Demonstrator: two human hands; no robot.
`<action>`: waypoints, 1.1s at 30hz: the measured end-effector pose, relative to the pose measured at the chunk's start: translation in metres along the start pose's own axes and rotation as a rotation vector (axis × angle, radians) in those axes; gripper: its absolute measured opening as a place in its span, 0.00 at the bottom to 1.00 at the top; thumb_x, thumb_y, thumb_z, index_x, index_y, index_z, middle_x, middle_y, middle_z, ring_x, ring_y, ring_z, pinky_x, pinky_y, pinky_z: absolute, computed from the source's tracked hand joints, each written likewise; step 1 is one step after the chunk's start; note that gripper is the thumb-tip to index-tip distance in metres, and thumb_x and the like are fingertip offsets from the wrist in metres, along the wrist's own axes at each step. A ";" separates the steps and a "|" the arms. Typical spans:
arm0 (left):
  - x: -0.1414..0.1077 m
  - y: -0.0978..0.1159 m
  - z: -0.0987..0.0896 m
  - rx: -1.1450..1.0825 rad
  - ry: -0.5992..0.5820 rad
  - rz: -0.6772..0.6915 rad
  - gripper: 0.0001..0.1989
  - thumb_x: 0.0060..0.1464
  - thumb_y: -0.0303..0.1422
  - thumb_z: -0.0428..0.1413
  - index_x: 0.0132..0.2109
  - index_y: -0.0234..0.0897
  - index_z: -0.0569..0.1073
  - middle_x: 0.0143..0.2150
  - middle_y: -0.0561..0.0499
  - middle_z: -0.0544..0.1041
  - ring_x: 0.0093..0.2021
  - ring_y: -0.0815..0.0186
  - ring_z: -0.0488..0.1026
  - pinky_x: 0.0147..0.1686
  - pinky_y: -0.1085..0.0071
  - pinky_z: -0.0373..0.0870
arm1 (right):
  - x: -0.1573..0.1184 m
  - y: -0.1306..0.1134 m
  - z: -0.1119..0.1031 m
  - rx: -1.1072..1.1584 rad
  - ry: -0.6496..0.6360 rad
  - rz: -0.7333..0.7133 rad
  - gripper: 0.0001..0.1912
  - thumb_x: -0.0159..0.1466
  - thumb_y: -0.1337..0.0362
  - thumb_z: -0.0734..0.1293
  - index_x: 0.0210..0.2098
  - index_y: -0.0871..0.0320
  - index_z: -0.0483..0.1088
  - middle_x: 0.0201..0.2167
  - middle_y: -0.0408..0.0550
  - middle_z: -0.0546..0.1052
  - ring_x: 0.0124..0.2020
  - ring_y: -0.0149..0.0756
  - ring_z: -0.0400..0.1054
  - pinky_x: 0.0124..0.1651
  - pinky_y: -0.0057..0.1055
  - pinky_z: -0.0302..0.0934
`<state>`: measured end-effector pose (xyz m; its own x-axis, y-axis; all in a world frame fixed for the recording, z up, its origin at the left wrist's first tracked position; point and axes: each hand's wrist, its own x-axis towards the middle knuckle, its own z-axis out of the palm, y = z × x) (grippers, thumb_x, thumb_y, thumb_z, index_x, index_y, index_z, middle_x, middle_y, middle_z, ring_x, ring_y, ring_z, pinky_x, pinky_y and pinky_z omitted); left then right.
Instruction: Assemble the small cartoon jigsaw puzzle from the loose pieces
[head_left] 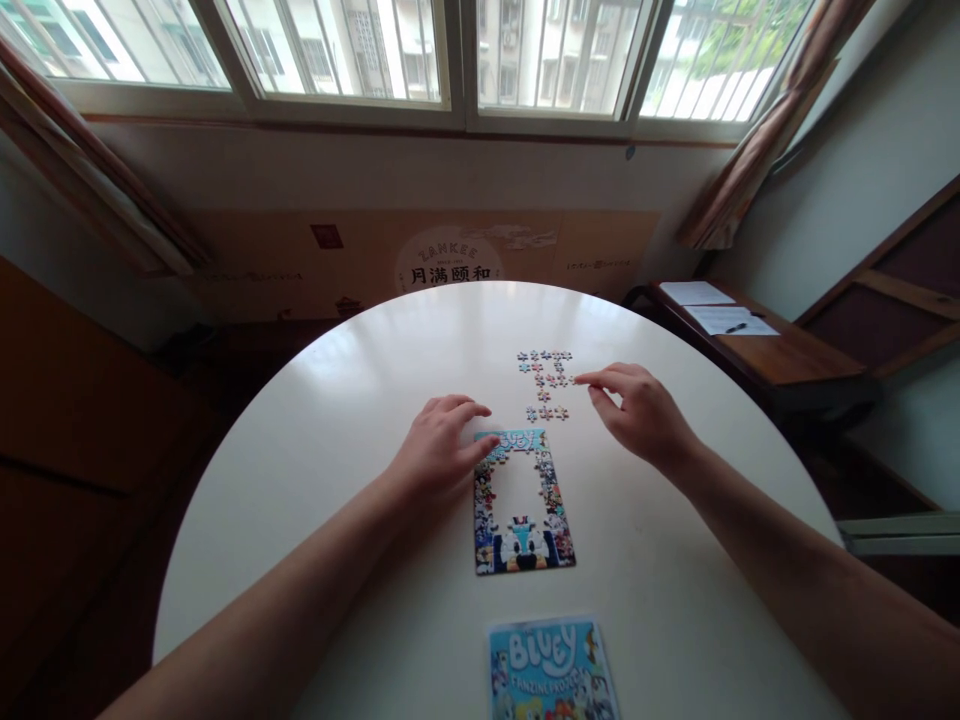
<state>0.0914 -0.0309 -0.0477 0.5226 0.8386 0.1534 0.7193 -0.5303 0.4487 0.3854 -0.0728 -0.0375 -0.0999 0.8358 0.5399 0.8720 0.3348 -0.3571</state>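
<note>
- Loose, small multicoloured jigsaw pieces (545,413) lie in broken rows on a round white table (300,470), just beyond the partly filled rectangular puzzle (529,553).
- Right hand (641,415): index fingertip at the pieces' right edge, thumb apart; contact unclear.
- Left hand (439,442): fingers loosely spread, nothing visibly gripped, thumb over the puzzle's top-left corner.

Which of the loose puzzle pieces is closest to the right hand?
The piece at the right end of the middle row; it lies right by the right hand's index fingertip, the others farther off.
</note>
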 end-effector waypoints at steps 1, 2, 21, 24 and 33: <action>0.000 0.000 0.002 0.019 -0.004 -0.007 0.22 0.59 0.47 0.57 0.55 0.42 0.74 0.61 0.43 0.72 0.63 0.49 0.64 0.62 0.47 0.62 | -0.001 -0.001 0.003 0.013 -0.018 -0.006 0.16 0.67 0.66 0.61 0.45 0.54 0.80 0.40 0.51 0.82 0.44 0.46 0.73 0.50 0.45 0.67; 0.000 -0.001 0.004 0.041 -0.010 -0.016 0.24 0.59 0.48 0.57 0.57 0.41 0.73 0.64 0.42 0.70 0.65 0.48 0.62 0.64 0.47 0.60 | -0.003 -0.004 0.008 0.021 -0.038 -0.022 0.16 0.68 0.66 0.61 0.46 0.54 0.80 0.40 0.52 0.82 0.45 0.46 0.73 0.51 0.46 0.68; 0.005 0.005 0.012 0.148 -0.066 -0.031 0.30 0.58 0.51 0.57 0.61 0.38 0.71 0.68 0.40 0.65 0.69 0.47 0.58 0.67 0.51 0.54 | -0.017 -0.033 0.047 -0.140 -0.397 -0.063 0.21 0.73 0.52 0.59 0.63 0.44 0.67 0.73 0.44 0.57 0.75 0.60 0.38 0.72 0.67 0.33; 0.004 0.005 0.012 0.158 -0.062 -0.024 0.30 0.58 0.51 0.57 0.60 0.39 0.71 0.68 0.39 0.65 0.69 0.46 0.58 0.67 0.49 0.54 | -0.017 -0.032 0.048 -0.132 -0.337 -0.071 0.21 0.74 0.54 0.58 0.64 0.44 0.65 0.73 0.44 0.57 0.75 0.58 0.40 0.72 0.66 0.36; 0.005 -0.002 0.009 0.126 -0.075 -0.032 0.25 0.68 0.47 0.43 0.61 0.38 0.71 0.68 0.41 0.67 0.70 0.50 0.58 0.68 0.49 0.53 | -0.012 -0.023 0.052 -0.052 -0.139 -0.017 0.18 0.74 0.61 0.57 0.56 0.54 0.74 0.68 0.51 0.65 0.74 0.53 0.46 0.72 0.63 0.43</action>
<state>0.0964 -0.0267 -0.0556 0.5277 0.8464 0.0719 0.7856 -0.5185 0.3376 0.3415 -0.0677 -0.0753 -0.1772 0.8834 0.4338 0.8927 0.3299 -0.3070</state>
